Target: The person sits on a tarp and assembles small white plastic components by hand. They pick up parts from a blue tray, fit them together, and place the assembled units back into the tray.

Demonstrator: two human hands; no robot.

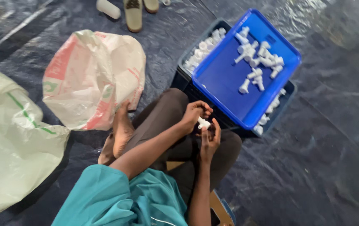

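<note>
Left hand: my left hand (194,114) is curled over the top of a small white plastic fitting (204,123), fingertips pinching its upper end, so I get a firm hold from above.

Right hand: my right hand (210,138) comes up from below, fingers bent and closed around the lower end of the same piece, thumb side steadying it; both hands meet on it, just above my knee.

The piece: it sits between the two hands over my lap, close to the near edge of the blue tray, within short reach of it.

Blue tray: a shallow blue plastic tray (225,79) lies tilted across the top of a dark crate, one corner pointing at my hands. A loose cluster of white plastic fittings (256,62) has gathered toward its far corner.

Dark crate: the dark blue plastic crate (185,79) under the tray is packed with more white parts, showing at its far-left rim and again at the near-right edge.

Sacks: a white woven sack with red print (91,79) slumps by my bare foot; a second white sack with green print (12,142) lies at the left edge of the floor sheet.

Floor sheet: dark plastic sheeting (321,146) covers the ground, keeping everything off it, I judge.

Far edge: a pair of tan sandals (139,10) rests there.
</note>
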